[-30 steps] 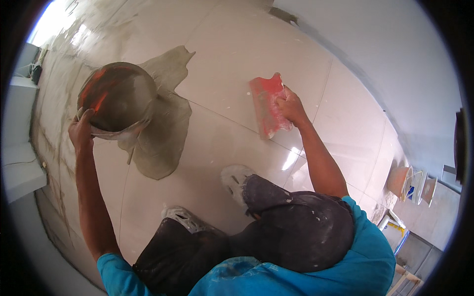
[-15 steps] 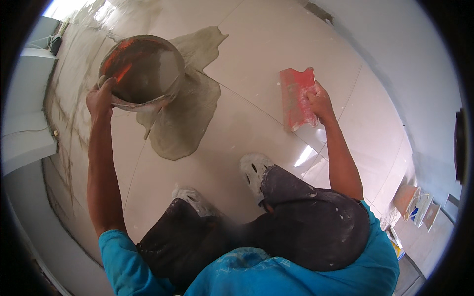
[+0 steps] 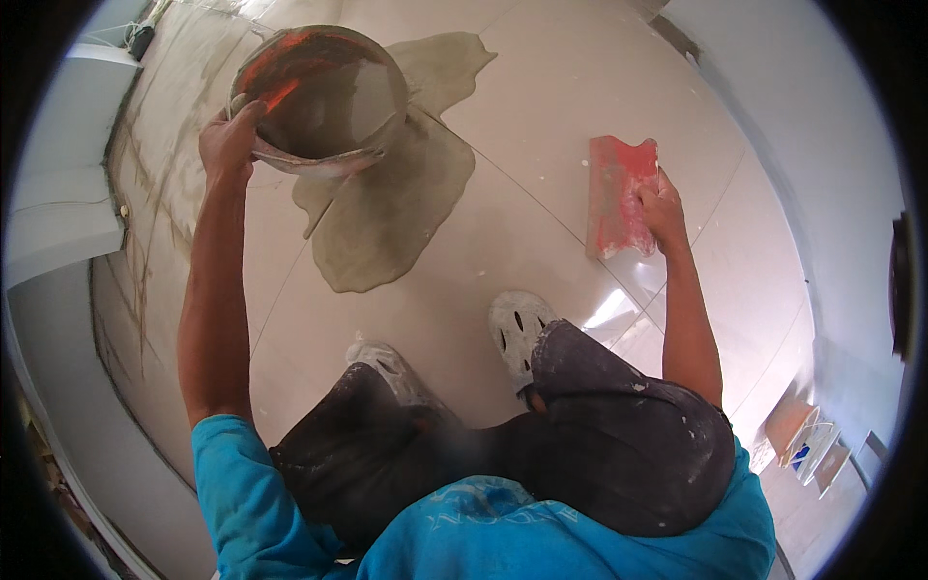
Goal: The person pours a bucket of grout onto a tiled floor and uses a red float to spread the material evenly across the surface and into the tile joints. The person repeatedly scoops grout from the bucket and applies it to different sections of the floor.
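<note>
My left hand grips the near left rim of a round bucket, with the thumb over the edge. The bucket's mouth faces me; grey wet mix coats its inside, and orange-red wall shows through at the upper left. Under and beside it, a puddle of grey-green mix spreads over the tiled floor. Off to the right, my right hand is closed on the near side of a red plastic scraper smeared with grey. The scraper is held apart from the puddle.
Pale floor tiles carry thin joint lines and grey streaks at the left. White walls stand left and right. My mix-stained shoes rest on the tiles. A cable lies by the upper left wall; several items stand at the lower right.
The whole view has shifted, so bucket, puddle and scraper appear farther right, the bucket and puddle also higher. Both hands keep their holds.
</note>
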`<control>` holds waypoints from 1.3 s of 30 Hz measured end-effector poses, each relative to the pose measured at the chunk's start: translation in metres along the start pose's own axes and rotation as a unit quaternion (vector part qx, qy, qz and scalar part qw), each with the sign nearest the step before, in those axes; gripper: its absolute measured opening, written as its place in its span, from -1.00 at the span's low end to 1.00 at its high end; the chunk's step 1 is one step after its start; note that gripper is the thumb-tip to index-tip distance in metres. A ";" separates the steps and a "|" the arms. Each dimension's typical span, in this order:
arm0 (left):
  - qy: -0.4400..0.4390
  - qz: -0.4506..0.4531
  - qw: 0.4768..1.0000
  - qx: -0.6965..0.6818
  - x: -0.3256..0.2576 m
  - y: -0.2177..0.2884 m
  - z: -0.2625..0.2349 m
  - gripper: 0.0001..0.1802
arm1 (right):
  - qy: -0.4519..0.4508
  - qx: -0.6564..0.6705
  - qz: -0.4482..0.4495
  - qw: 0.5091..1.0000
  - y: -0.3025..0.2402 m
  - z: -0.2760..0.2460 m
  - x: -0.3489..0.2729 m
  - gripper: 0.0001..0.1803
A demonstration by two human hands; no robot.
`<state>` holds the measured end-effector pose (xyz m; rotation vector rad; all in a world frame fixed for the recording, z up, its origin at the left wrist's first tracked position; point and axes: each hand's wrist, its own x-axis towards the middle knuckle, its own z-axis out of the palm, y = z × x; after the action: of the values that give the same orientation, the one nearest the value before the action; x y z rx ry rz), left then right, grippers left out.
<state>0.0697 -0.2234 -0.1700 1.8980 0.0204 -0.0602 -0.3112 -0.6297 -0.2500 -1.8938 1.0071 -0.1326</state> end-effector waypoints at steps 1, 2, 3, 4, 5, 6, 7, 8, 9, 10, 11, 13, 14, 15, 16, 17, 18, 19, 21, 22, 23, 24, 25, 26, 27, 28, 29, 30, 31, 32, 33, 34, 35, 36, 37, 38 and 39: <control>0.001 0.006 1.000 -0.005 0.001 -0.001 0.000 -0.65 | 0.008 -0.019 -0.003 1.000 0.015 -0.001 0.007 -0.44; -0.008 -0.006 1.000 0.010 -0.003 0.002 -0.001 -0.59 | 0.014 -0.038 -0.004 0.999 0.010 0.004 0.007 -0.42; -0.017 -0.018 0.999 0.024 -0.006 0.007 -0.001 -0.52 | 0.004 -0.025 0.009 1.000 0.005 0.006 0.005 -0.41; -0.027 -0.030 0.998 0.039 -0.009 0.009 -0.002 -0.46 | -0.006 -0.011 0.023 1.000 0.000 0.004 0.001 -0.40; -0.024 -0.027 0.998 0.046 -0.008 0.008 -0.003 -0.45 | -0.017 0.002 0.035 0.999 -0.010 0.005 -0.004 -0.38; -0.021 -0.024 0.998 0.054 -0.005 0.006 -0.004 -0.44 | -0.014 -0.006 0.029 0.999 -0.010 0.006 -0.003 -0.38; -0.018 -0.021 0.998 0.062 -0.003 0.005 -0.006 -0.43 | -0.011 -0.013 0.022 1.000 -0.007 0.007 -0.002 -0.38; -0.021 -0.017 0.998 0.048 -0.005 0.007 -0.003 -0.43 | -0.005 -0.023 0.016 1.000 -0.003 0.005 0.000 -0.38; -0.023 -0.013 0.999 0.035 -0.008 0.009 0.001 -0.43 | 0.004 -0.022 0.004 1.000 0.001 0.005 0.001 -0.41; -0.025 -0.009 0.999 0.022 -0.010 0.010 0.002 -0.43 | 0.013 -0.021 -0.009 1.000 0.005 0.006 0.002 -0.44; -0.022 -0.008 0.999 0.024 -0.007 0.008 0.000 -0.43 | 0.021 -0.019 -0.023 0.999 0.007 0.007 0.004 -0.46; -0.018 -0.006 0.999 0.028 -0.003 0.004 -0.004 -0.43 | -0.005 -0.003 -0.022 1.000 0.010 0.007 0.006 -0.45; -0.017 -0.012 0.999 0.044 -0.007 0.008 -0.001 -0.44 | -0.014 0.002 -0.020 1.000 0.011 0.005 0.006 -0.44; -0.016 -0.018 0.998 0.061 -0.015 0.018 0.003 -0.44 | -0.008 -0.001 -0.020 1.000 0.010 0.005 0.004 -0.46; -0.016 -0.024 0.996 0.079 -0.019 0.021 0.006 -0.45 | -0.001 -0.004 -0.021 1.000 0.008 0.006 0.002 -0.47; -0.010 -0.022 0.997 0.071 -0.018 0.019 0.004 -0.44 | 0.002 -0.005 -0.023 1.000 0.006 0.008 0.001 -0.48; -0.006 -0.020 0.998 0.064 -0.014 0.016 0.002 -0.43 | -0.007 -0.002 -0.018 1.000 0.007 0.010 0.001 -0.49; -0.001 -0.017 0.998 0.057 -0.012 0.014 0.000 -0.43 | -0.015 0.001 -0.014 1.000 0.008 0.010 0.002 -0.49; -0.008 -0.022 0.997 0.076 -0.011 0.014 0.000 -0.42 | -0.019 0.016 -0.008 1.000 0.013 0.008 0.005 -0.49; -0.011 -0.023 0.996 0.085 -0.011 0.015 0.000 -0.41 | -0.018 0.028 -0.006 0.999 0.019 0.009 0.007 -0.49; -0.005 -0.018 0.995 0.100 -0.012 0.016 0.001 -0.41 | -0.015 0.040 -0.005 0.999 0.020 0.009 0.006 -0.49; 0.000 -0.011 0.993 0.116 -0.015 0.017 0.000 -0.40 | -0.019 0.047 -0.008 0.999 0.021 0.009 0.006 -0.49; 0.005 -0.005 0.991 0.131 -0.017 0.017 0.001 -0.40 | -0.023 0.053 -0.011 0.998 0.021 0.010 0.005 -0.49; 0.005 -0.004 0.992 0.124 -0.014 0.014 -0.001 -0.40 | -0.028 0.060 -0.015 0.998 0.018 0.012 0.003 -0.49; 0.005 -0.002 0.993 0.118 -0.009 0.009 -0.004 -0.40 | -0.022 0.053 -0.012 0.998 0.015 0.014 0.002 -0.50; 0.005 0.000 0.994 0.111 -0.005 0.006 -0.007 -0.40 | -0.017 0.046 -0.010 0.999 0.010 0.015 0.000 -0.51; 0.012 0.005 0.994 0.104 -0.006 0.006 -0.004 -0.45 | -0.010 0.038 -0.007 0.999 0.009 0.015 -0.001 -0.52; 0.019 0.009 0.995 0.097 -0.009 0.008 -0.001 -0.50 | -0.005 0.033 -0.016 0.999 0.010 0.014 -0.001 -0.51; 0.026 0.014 0.995 0.091 -0.011 0.008 0.001 -0.54 | -0.001 0.029 -0.026 0.999 0.012 0.015 0.000 -0.50; 0.022 0.015 0.996 0.081 -0.011 0.009 0.003 -0.54 | 0.005 0.024 -0.036 0.999 0.014 0.013 0.000 -0.48; 0.019 0.015 0.997 0.071 -0.010 0.009 0.003 -0.54 | 0.000 0.030 -0.027 0.999 0.018 0.013 0.003 -0.47; 0.016 0.016 0.998 0.062 -0.010 0.009 0.004 -0.54 | -0.004 0.037 -0.018 0.999 0.024 0.011 0.006 -0.46; 0.013 0.013 0.998 0.066 -0.010 0.009 0.003 -0.55 | -0.011 0.045 -0.008 0.999 0.022 0.012 0.006 -0.44; 0.009 0.009 0.997 0.071 -0.010 0.010 0.002 -0.55 | -0.013 0.042 -0.005 0.999 0.021 0.013 0.005 -0.42; 0.006 0.006 0.997 0.075 -0.011 0.012 0.002 -0.55 | -0.015 0.040 -0.002 0.999 0.018 0.014 0.004 -0.40; 0.003 0.009 0.996 0.084 -0.011 0.014 0.003 -0.50 | -0.016 0.036 0.001 0.999 0.014 0.013 0.002 -0.37; 0.000 0.012 0.996 0.093 -0.013 0.016 0.004 -0.45 | -0.011 0.035 0.002 0.999 0.019 0.012 0.004 -0.36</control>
<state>0.0578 -0.2320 -0.1556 2.0846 -0.0087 -0.0463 -0.3142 -0.6281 -0.2724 -1.8268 0.9790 -0.1431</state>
